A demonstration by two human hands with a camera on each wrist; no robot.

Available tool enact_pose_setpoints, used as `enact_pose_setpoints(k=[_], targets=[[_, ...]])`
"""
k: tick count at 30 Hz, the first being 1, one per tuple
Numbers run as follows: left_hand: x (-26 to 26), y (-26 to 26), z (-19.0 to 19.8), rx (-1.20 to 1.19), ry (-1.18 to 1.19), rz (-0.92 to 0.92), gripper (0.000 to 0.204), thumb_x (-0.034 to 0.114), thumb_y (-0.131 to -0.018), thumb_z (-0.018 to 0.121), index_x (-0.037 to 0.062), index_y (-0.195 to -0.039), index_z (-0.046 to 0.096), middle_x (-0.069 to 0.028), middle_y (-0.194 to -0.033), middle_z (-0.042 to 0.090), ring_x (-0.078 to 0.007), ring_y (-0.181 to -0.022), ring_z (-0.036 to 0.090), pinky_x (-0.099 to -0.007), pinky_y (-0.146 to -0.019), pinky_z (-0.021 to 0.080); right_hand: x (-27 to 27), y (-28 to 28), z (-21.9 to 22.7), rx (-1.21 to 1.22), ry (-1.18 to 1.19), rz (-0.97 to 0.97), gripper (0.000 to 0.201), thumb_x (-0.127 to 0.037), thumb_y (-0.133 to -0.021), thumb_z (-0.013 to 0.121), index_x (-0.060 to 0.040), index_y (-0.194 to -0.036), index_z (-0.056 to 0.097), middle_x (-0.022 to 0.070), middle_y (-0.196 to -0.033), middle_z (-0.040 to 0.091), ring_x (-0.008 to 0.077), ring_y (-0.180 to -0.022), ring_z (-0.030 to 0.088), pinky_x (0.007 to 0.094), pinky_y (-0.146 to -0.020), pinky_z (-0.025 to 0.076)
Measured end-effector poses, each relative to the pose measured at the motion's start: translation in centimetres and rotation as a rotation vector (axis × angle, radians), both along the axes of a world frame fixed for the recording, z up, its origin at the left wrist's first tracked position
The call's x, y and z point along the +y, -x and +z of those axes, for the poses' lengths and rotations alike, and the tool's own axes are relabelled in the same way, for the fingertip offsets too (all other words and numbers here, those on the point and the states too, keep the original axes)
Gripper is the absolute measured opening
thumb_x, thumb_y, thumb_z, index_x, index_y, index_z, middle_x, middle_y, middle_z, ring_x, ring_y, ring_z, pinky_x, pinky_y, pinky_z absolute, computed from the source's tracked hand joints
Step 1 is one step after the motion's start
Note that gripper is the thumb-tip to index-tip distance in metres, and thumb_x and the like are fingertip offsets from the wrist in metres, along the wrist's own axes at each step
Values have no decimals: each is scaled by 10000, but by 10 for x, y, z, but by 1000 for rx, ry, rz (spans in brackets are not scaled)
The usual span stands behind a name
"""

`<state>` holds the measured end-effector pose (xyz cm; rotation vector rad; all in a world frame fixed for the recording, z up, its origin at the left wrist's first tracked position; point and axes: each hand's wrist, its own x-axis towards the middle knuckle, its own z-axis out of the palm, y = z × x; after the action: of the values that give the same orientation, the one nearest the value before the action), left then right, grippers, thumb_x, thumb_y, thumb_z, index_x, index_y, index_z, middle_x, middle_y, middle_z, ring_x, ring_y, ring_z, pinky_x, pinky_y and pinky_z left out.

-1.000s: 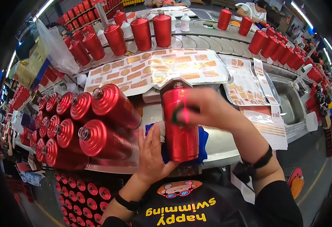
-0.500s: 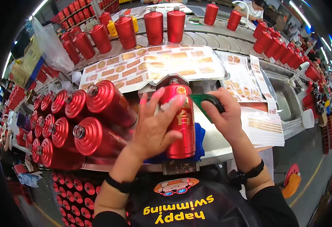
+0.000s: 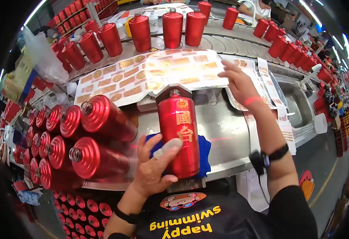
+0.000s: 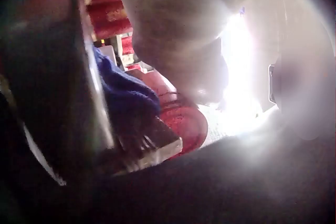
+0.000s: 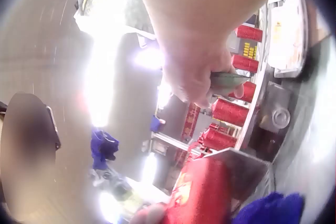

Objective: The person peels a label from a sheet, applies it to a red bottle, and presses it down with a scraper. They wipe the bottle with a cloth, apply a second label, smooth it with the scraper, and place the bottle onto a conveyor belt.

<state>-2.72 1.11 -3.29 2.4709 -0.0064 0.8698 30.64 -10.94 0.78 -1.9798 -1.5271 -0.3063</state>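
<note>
A red bottle (image 3: 178,159) with gold characters lies on a blue cloth (image 3: 204,153), its neck in a metal rest (image 3: 162,94). My left hand (image 3: 150,171) is at its lower left side, fingers loosely extended, one with a pale cover (image 3: 169,146) touching the bottle. Beyond the bottle, to the right, my right hand (image 3: 240,85) is raised over the label sheets; in the right wrist view this hand (image 5: 197,71) holds a green scraper (image 5: 226,82), hidden in the head view. The left wrist view shows the cloth (image 4: 123,87) and a red bottle's end (image 4: 186,127).
Several red bottles (image 3: 98,157) lie stacked at the left. A large label sheet (image 3: 130,77) and smaller sheets (image 3: 270,77) lie behind the work spot. More bottles (image 3: 172,30) stand on the conveyor (image 3: 218,44). A sink (image 3: 296,101) is at the right.
My left hand has moved from the bottle's upper part down to its lower left side. My right hand has moved away from the bottle, up and over the sheets. The gold characters are uncovered.
</note>
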Motion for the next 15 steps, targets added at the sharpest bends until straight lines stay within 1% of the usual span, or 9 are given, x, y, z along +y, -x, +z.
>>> enact_pose_setpoints(k=[2,3,4,6,9,12,13,15], targets=[[-2,10,-17,-37,111,40,660,593,-916,473,62,-1302,542,-120,-1261,614,-360,-1287,429,-544,-1131,198,30,-66,-25,-114,133,-86,286,24,-841,493,-41,-1067,655,185,-1360,515,355,-1174,548,433,-1007,425],[3,10,-23,-58,166,57,684,596,-912,480,49,-1321,520,-136,-1278,602,-375,-1284,430,-543,-1126,211,52,-86,-15,2,309,-257,263,-32,-846,521,-34,-1066,666,202,-1339,527,352,-1181,546,434,-997,430],[6,12,-24,-48,148,46,695,579,-917,486,35,-1349,481,-167,-1293,585,-384,-1279,433,-541,-1113,238,73,-100,-8,124,482,-418,255,-88,-852,550,-26,-1065,676,219,-1317,539,350,-1189,543,435,-986,435],[7,14,-30,-31,250,68,685,571,-916,499,32,-1337,491,-189,-1267,586,-387,-1265,442,-523,-1083,296,101,-139,-14,41,632,-411,383,-291,-881,574,-5,-1121,661,223,-1187,627,367,-1153,572,421,-968,447],[9,12,-34,-25,339,65,686,561,-910,524,23,-1336,488,-214,-1241,578,-394,-1234,467,-496,-1035,367,142,-179,-25,85,774,-553,550,-451,-945,456,12,-1185,630,223,-1235,605,363,-1168,566,421,-983,436],[14,11,-32,-14,281,60,692,556,-903,542,19,-1335,485,-224,-1226,572,-398,-1204,489,-474,-994,414,158,-192,-30,48,783,-521,639,-525,-956,396,11,-1240,597,233,-1255,589,360,-1170,567,421,-987,434],[14,11,-34,-6,314,51,701,561,-895,551,21,-1335,485,-222,-1235,572,-396,-1196,497,-474,-992,417,159,-172,-14,205,765,-573,690,-576,-928,423,14,-1242,594,246,-1279,569,351,-1200,549,410,-1001,426],[17,9,-36,-3,315,41,705,563,-889,559,22,-1335,486,-222,-1242,570,-394,-1199,495,-475,-994,416,167,-178,-16,267,763,-552,725,-613,-900,451,10,-1240,598,242,-1300,555,338,-1228,530,406,-1017,411]])
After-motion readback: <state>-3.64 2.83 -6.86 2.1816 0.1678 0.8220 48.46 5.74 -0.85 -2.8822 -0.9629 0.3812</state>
